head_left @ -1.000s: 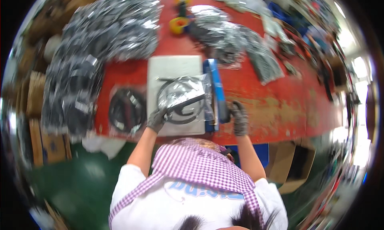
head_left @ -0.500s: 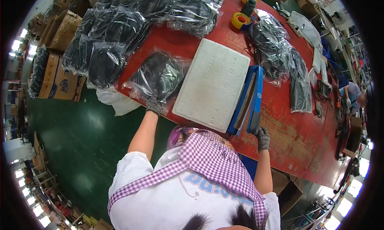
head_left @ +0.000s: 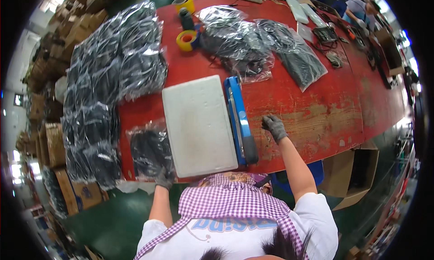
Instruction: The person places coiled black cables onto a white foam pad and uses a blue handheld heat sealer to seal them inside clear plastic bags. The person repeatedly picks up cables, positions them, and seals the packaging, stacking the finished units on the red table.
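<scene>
A clear plastic bag with a coiled black cable (head_left: 151, 152) lies flat by the near left table edge. My left hand (head_left: 165, 179), in a grey glove, is closed at the bag's near corner; its fingertips are blurred. Right of the bag is a thick white foam board (head_left: 199, 128). Along the board's right side stands a blue bag sealer (head_left: 241, 122) with a long arm and a dark handle at its near end. My right hand (head_left: 274, 127), also gloved, hovers over the worn tabletop right of the sealer, its fingers curled with nothing seen in them.
Rows of bagged black cables (head_left: 97, 92) cover the red table's (head_left: 312, 135) left side. More bagged cables (head_left: 239, 40) lie at the back, beside a yellow tape roll (head_left: 186, 41). A cardboard box (head_left: 350, 171) stands below the near right edge. Another person (head_left: 357, 13) is far right.
My right hand has left the sealer's handle and moved right and forward over the table. My left hand stays at the bagged cable. The whole view has turned.
</scene>
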Demonstrator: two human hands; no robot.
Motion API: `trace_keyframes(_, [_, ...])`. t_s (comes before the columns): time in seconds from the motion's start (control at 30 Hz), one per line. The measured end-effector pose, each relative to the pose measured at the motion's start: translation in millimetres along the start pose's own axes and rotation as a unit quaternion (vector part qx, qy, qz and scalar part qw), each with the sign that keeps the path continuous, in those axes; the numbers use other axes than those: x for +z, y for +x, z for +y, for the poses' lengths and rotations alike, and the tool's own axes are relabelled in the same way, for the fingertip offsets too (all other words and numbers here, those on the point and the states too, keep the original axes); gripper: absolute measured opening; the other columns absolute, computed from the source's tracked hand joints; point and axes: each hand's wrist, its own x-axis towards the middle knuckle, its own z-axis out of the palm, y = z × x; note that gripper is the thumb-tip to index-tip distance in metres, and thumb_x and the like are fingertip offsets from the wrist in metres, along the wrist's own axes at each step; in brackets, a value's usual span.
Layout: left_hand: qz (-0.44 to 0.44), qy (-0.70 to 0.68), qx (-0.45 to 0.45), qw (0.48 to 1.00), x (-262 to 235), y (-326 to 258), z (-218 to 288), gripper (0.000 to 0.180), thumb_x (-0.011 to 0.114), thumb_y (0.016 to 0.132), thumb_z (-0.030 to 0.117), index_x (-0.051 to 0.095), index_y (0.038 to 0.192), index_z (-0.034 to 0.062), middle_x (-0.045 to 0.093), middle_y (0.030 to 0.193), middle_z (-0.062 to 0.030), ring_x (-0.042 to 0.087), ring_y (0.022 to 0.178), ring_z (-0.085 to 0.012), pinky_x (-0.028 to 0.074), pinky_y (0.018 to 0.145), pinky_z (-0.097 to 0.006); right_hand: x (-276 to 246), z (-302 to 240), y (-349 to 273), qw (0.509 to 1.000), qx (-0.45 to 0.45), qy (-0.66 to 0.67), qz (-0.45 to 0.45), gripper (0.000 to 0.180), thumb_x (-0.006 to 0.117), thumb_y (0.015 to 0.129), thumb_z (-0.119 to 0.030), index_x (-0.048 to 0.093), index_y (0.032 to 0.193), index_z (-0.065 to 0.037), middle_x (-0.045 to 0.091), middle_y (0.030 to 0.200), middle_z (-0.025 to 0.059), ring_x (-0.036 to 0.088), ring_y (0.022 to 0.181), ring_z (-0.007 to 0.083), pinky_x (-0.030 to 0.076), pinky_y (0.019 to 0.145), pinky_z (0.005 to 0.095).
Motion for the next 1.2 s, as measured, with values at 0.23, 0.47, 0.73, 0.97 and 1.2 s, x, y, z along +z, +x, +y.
trace_keyframes(0.23, [0.128, 0.609, 0.123, 0.773, 19.2, -43.7, 3.7, 0.027, 0.052, 0.081, 0.03, 0.056, 0.067, 0.0067, 0.054, 0.056, -0.0054, 0.049, 0.043, -0.0145, 0.042, 0.039, -0.027, 71.2, -89.2, 153.9, 0.998, 0.025, 0.011, -0.056, 0.036, 0.052, 0.078, -0.038, 0.053, 0.093, -0.005, 0.054, 0.076, 0.0069, 0.055, 0.066, 0.0159, 0.049, 0.058, 0.0301])
trace_keyframes(0.47, [0.001, 0.445, 0.226, 0.866, 88.2, -82.7, -62.1, 0.014, 0.055, 0.079, 0.015, 0.054, 0.08, 0.0015, 0.056, 0.062, -0.0061, 0.054, 0.054, -0.0136, 0.046, 0.049, -0.027, 116.5, -127.2, 304.5, 0.949, 0.176, -0.253, 0.062, 0.039, 0.044, 0.078, -0.041, 0.06, 0.093, -0.009, 0.059, 0.087, 0.0178, 0.059, 0.075, 0.0286, 0.047, 0.065, 0.0406])
trace_keyframes(0.73, [-0.103, 0.298, 0.191, 0.93, 152.5, -97.1, -44.9, 0.02, 0.056, 0.079, 0.021, 0.054, 0.087, 0.0026, 0.058, 0.075, -0.0092, 0.058, 0.067, -0.0201, 0.05, 0.063, -0.036, 256.8, -263.6, 155.5, 0.633, -0.602, -0.483, 0.055, 0.019, 0.049, 0.069, -0.017, 0.054, 0.086, -0.008, 0.056, 0.083, 0.0122, 0.056, 0.078, 0.021, 0.044, 0.068, 0.0359])
trace_keyframes(0.97, [-0.47, 0.062, -0.106, 0.874, 267.6, -166.5, -68.8, 0.068, 0.039, 0.076, 0.06, 0.044, 0.114, 0.0044, 0.048, 0.113, -0.0109, 0.042, 0.108, -0.0275, 0.027, 0.095, -0.045, 227.6, -292.0, -85.8, 0.879, -0.255, -0.015, -0.403, 0.027, 0.055, 0.073, -0.018, 0.049, 0.095, -0.004, 0.052, 0.078, 0.0052, 0.052, 0.061, 0.0147, 0.042, 0.052, 0.0284])
trace_keyframes(1.2, [-0.369, -0.081, -0.022, 0.926, 115.3, -136.1, -57.8, 0.046, 0.054, 0.077, 0.036, 0.047, 0.112, 0.0062, 0.051, 0.109, -0.0101, 0.048, 0.099, -0.0207, 0.039, 0.087, -0.037, 115.1, -167.8, -159.0, 0.897, -0.01, -0.098, -0.431, 0.021, 0.057, 0.076, -0.016, 0.046, 0.085, -0.001, 0.043, 0.057, 0.0056, 0.052, 0.056, 0.0145, 0.041, 0.047, 0.0285])
